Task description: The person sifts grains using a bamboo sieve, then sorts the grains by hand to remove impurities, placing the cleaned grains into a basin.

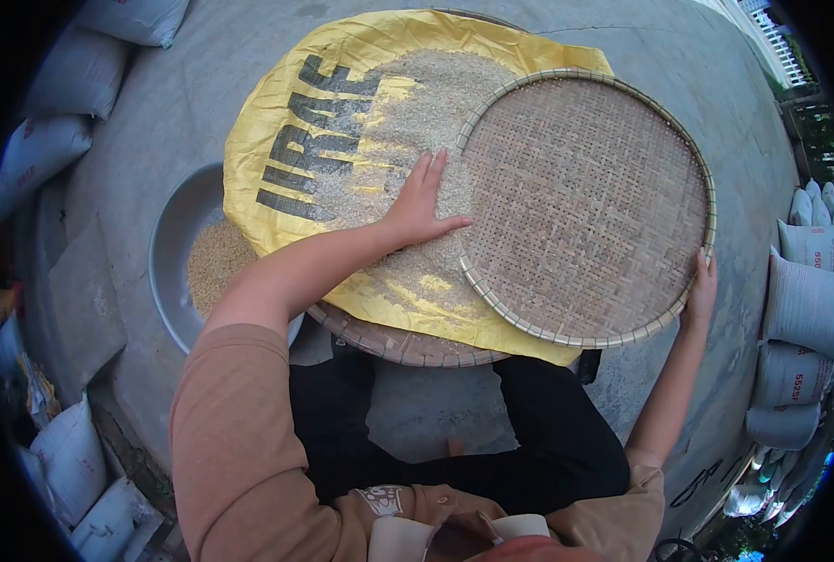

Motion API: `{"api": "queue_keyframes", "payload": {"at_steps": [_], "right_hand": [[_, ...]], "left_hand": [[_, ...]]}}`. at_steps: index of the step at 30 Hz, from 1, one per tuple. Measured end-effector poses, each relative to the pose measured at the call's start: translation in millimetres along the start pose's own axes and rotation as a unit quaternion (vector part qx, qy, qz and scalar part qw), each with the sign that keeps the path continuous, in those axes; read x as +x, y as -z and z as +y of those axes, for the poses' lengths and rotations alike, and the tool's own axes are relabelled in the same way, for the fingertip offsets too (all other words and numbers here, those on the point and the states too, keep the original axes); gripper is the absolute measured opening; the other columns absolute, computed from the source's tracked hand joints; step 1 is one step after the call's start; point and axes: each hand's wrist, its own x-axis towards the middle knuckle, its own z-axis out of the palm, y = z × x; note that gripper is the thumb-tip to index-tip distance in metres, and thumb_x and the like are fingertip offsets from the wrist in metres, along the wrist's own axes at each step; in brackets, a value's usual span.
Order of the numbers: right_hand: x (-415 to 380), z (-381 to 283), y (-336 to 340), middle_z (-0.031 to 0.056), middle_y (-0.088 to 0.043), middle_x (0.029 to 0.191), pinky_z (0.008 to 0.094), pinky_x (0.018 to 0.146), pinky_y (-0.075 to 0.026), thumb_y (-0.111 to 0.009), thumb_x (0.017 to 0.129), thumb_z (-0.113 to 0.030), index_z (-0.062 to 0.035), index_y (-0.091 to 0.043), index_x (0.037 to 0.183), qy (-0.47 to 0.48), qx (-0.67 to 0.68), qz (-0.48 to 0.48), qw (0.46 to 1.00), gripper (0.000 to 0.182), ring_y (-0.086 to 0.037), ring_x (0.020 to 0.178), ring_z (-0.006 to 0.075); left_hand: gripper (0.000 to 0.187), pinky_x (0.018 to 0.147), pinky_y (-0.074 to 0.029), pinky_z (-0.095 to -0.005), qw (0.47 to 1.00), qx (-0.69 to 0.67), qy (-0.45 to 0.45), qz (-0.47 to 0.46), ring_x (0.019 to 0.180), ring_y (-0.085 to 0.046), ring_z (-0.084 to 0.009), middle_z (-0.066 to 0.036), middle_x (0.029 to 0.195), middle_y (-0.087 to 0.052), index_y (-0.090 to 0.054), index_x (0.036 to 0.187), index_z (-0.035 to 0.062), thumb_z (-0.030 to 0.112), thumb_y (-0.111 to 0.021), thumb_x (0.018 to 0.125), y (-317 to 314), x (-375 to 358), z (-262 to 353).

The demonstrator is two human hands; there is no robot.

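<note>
A round woven tray with a pale rim lies over the right part of a yellow sack sheet printed with black letters. Whitish grain is spread across the sheet. My left hand rests on the grain beside the tray's left edge, thumb and fingers apart, holding nothing. On the right, my right hand grips the tray's rim. Under the sheet, a larger woven tray shows along its lower edge.
A metal basin with brown grain stands at the left, partly behind my left arm. White filled sacks lie at the far left, more at lower left, and stacked sacks line the right side. The floor is concrete.
</note>
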Motion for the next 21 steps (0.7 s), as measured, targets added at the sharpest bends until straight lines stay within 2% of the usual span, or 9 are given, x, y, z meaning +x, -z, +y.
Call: {"api": "queue_keyframes", "payload": {"at_steps": [2,6,9,11,12,14,16,20,21], "right_hand": [[-2.9,0.4,-5.1,0.0065,-0.056,0.111,0.0299,0.088,-0.042,-0.054,0.092,-0.029,-0.0033,-0.050,0.121,-0.006,0.011,0.003,1.000,0.039,-0.054,0.099,0.0155],[-2.4,-1.2,-2.6,0.0069,-0.056,0.112,0.0299,0.088,-0.042,-0.053,0.092,-0.029,-0.0035,-0.049,0.122,-0.018,0.027,-0.007,0.999,0.040,-0.054,0.100,0.0161],[-2.5,-1.2,-2.0,0.0076,-0.056,0.113,0.0306,0.088,-0.042,-0.053,0.092,-0.029,-0.0028,-0.048,0.123,-0.025,0.032,-0.004,0.999,0.041,-0.054,0.101,0.0165],[-3.5,-3.6,-3.2,0.0078,-0.056,0.112,0.0308,0.088,-0.043,-0.053,0.092,-0.029,-0.0024,-0.049,0.122,-0.033,0.026,0.003,0.999,0.040,-0.054,0.101,0.0167],[-2.2,-3.5,-3.5,0.0080,-0.056,0.112,0.0310,0.088,-0.043,-0.053,0.092,-0.028,-0.0020,-0.049,0.122,-0.040,0.023,0.012,0.999,0.040,-0.054,0.100,0.0168],[0.1,-2.8,-1.7,0.0081,-0.057,0.111,0.0309,0.087,-0.044,-0.053,0.092,-0.028,-0.0016,-0.050,0.121,-0.044,0.026,0.010,0.999,0.039,-0.055,0.100,0.0168],[-0.4,1.0,2.4,0.0083,-0.057,0.110,0.0307,0.087,-0.044,-0.053,0.093,-0.028,-0.0011,-0.050,0.120,-0.054,0.035,0.015,0.998,0.038,-0.055,0.099,0.0169],[11.5,16.1,13.9,0.0079,-0.058,0.109,0.0299,0.086,-0.045,-0.054,0.093,-0.027,-0.0002,-0.051,0.118,-0.062,0.050,0.011,0.997,0.037,-0.056,0.098,0.0162],[13.0,18.6,17.6,0.0079,-0.058,0.109,0.0298,0.086,-0.045,-0.054,0.093,-0.027,0.0003,-0.052,0.119,-0.058,0.056,0.006,0.997,0.037,-0.056,0.098,0.0160]], "left_hand": [[0.099,0.110,-0.021,-0.0462,0.998,-0.020,0.036,0.048,0.135,-0.018,-0.0433,-0.029,0.144,-0.018,-0.009,0.144,0.0030,0.053,-0.063,0.078,-11.7,6.3,-2.9],[0.090,0.110,-0.020,-0.0453,0.996,0.004,0.031,0.086,0.134,-0.020,-0.0428,-0.030,0.142,-0.020,-0.012,0.144,0.0011,0.052,-0.056,0.084,-22.9,15.9,11.8],[0.081,0.110,-0.020,-0.0453,0.996,-0.055,-0.029,0.058,0.135,-0.019,-0.0405,-0.028,0.143,-0.020,-0.015,0.144,0.0026,0.048,-0.051,0.088,-35.2,26.0,43.5],[0.074,0.111,-0.019,-0.0460,0.995,-0.051,-0.080,-0.024,0.137,-0.017,-0.0391,-0.025,0.145,-0.020,-0.017,0.144,0.0052,0.046,-0.048,0.090,-41.8,28.8,61.7],[0.074,0.111,-0.019,-0.0460,0.995,-0.052,-0.078,-0.021,0.137,-0.017,-0.0391,-0.025,0.145,-0.020,-0.017,0.144,0.0052,0.046,-0.048,0.090,-37.5,29.7,63.1],[0.070,0.111,-0.019,-0.0463,0.989,0.025,-0.142,-0.023,0.138,-0.015,-0.0380,-0.023,0.146,-0.021,-0.019,0.144,0.0076,0.046,-0.045,0.092,-24.8,30.9,59.3],[0.069,0.111,-0.018,-0.0460,0.983,0.092,-0.156,0.025,0.138,-0.015,-0.0378,-0.023,0.146,-0.022,-0.020,0.144,0.0077,0.046,-0.045,0.092,5.3,38.7,33.8],[0.066,0.110,-0.017,-0.0475,0.975,0.137,0.079,0.153,0.137,-0.016,-0.0394,-0.025,0.145,-0.021,-0.022,0.142,0.0040,0.042,-0.044,0.093,50.0,45.5,-52.1],[0.067,0.110,-0.018,-0.0470,0.970,0.162,0.110,0.145,0.137,-0.016,-0.0391,-0.025,0.145,-0.021,-0.023,0.142,0.0042,0.045,-0.043,0.093,59.1,42.9,-75.7]]}}
